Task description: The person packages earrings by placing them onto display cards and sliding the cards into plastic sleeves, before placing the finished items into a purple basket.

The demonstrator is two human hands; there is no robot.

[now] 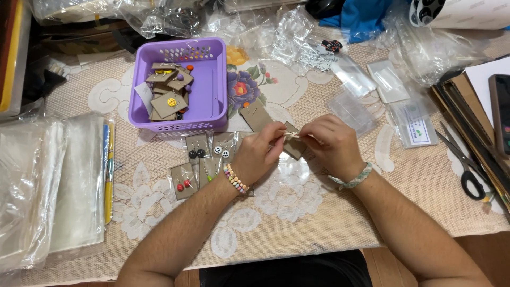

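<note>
My left hand (258,151) and my right hand (330,142) meet over the middle of the table, both pinching a small brown card (293,148) that carries a tiny earring. My left wrist wears a beaded bracelet, my right wrist a woven band. To the left of my hands several brown cards with earrings (201,162) lie flat on the lace tablecloth (297,212). Another bare card (256,117) lies just beyond my hands. A purple basket (212,90) behind them holds several more earring cards.
Stacks of clear plastic sleeves (50,186) lie at the left. Small clear bags (372,90) and crumpled cellophane spread at the back right. Black-handled scissors (465,167), cardboard sheets and a dark phone (500,111) sit at the right edge.
</note>
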